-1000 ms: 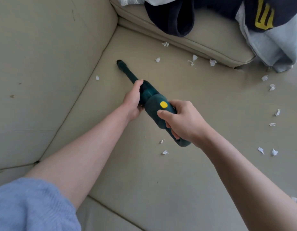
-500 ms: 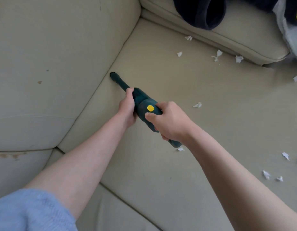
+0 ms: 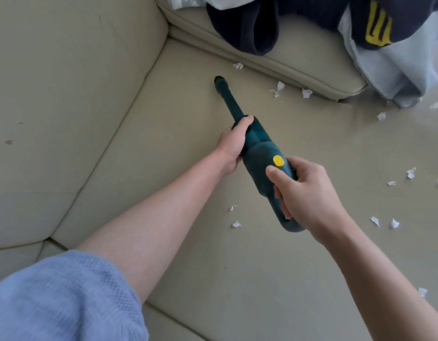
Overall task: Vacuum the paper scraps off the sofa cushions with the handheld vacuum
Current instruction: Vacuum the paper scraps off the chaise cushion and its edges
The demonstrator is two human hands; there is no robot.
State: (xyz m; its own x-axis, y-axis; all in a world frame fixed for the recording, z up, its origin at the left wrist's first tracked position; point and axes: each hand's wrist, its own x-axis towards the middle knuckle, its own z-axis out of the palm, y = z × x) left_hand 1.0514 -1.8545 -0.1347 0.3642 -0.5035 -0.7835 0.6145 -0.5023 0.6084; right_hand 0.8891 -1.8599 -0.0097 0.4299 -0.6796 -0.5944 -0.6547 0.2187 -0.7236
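A dark green handheld vacuum (image 3: 258,156) with a yellow button lies angled across the beige seat cushion (image 3: 188,119). My right hand (image 3: 309,193) grips its rear handle, thumb just below the button. My left hand (image 3: 234,143) holds the body where the narrow nozzle starts. The nozzle tip (image 3: 220,82) rests on the cushion, a short way from a white paper scrap (image 3: 238,66). More scraps (image 3: 279,87) lie along the back cushion's seam. Several scraps (image 3: 395,223) dot the right side, and two small ones (image 3: 236,224) sit under the vacuum.
The sofa's back cushion (image 3: 65,94) rises on the left. A second cushion (image 3: 299,62) at the top carries a dark navy garment (image 3: 250,28) and a pale grey garment (image 3: 390,77) with yellow print nearby. A blue sleeve (image 3: 60,299) covers my left upper arm.
The nozzle tip swung from the seam beside the left back cushion to the right and up, toward the scraps near the top cushion. Both hands kept their grip.
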